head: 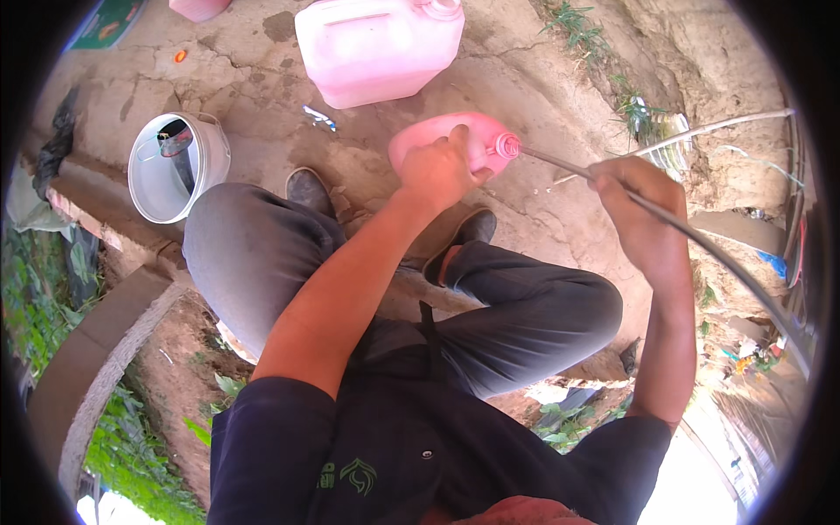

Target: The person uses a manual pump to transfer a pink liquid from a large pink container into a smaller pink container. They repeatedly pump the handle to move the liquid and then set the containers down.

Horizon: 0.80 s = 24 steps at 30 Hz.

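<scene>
My left hand (441, 165) grips the handle of a small pink plastic jug (420, 134), which is tilted with its uncapped mouth towards the right. In my right hand (640, 207) is a long thin rod (715, 252); its far end meets the jug's mouth, and whether it goes inside cannot be told. The rod's other end runs out to the lower right. Beyond the jug, a large pink plastic jerrycan (380, 52) rests on the cracked ground.
A white bucket (213, 157) holding a dark object stands at the left. An orange cap (180, 56) and a small white-and-blue wrapper (319, 118) lie on the ground. A thin stick (722, 125) and a clear ribbed plastic piece (672, 147) are at the right.
</scene>
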### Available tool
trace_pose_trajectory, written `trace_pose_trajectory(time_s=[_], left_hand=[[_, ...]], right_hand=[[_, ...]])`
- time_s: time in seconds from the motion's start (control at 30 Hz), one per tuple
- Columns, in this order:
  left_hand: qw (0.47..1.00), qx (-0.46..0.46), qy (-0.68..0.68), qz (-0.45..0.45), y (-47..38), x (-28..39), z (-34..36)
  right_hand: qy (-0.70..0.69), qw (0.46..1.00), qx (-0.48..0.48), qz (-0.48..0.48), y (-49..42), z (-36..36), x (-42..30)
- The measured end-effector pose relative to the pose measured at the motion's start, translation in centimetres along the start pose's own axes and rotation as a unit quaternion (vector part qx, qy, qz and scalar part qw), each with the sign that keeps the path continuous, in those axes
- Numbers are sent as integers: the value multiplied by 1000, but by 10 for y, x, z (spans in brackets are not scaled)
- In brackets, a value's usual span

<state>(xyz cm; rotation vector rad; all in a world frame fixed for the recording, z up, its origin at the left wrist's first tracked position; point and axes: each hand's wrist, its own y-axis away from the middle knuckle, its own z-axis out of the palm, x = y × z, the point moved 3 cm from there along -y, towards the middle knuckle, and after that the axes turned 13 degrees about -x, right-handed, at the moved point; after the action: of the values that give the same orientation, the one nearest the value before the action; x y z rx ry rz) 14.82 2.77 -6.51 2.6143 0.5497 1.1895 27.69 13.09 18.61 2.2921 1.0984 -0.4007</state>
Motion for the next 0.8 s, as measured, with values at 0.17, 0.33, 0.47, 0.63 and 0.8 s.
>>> trace_pose_trajectory(time_s=[0.17, 0.33, 0.47, 0.63, 0.8], left_hand=[[1000, -10, -3, -2, -1, 0, 1], [1000, -19, -4, -3, -3, -1, 2], [1000, -20, 3, 3, -6, -3, -2], [999, -35, 22, -13, -8, 0, -4], [1000, 2, 10, -7, -4, 1, -9]], right_hand=[[-238, 964, 30, 115, 14, 8, 35], [-370, 915, 58, 148, 8, 6, 70], [-469, 854, 165, 152, 10, 20, 86], [-176, 970, 158, -56, 74, 85, 61], [-89, 975, 203, -26, 85, 125, 29]])
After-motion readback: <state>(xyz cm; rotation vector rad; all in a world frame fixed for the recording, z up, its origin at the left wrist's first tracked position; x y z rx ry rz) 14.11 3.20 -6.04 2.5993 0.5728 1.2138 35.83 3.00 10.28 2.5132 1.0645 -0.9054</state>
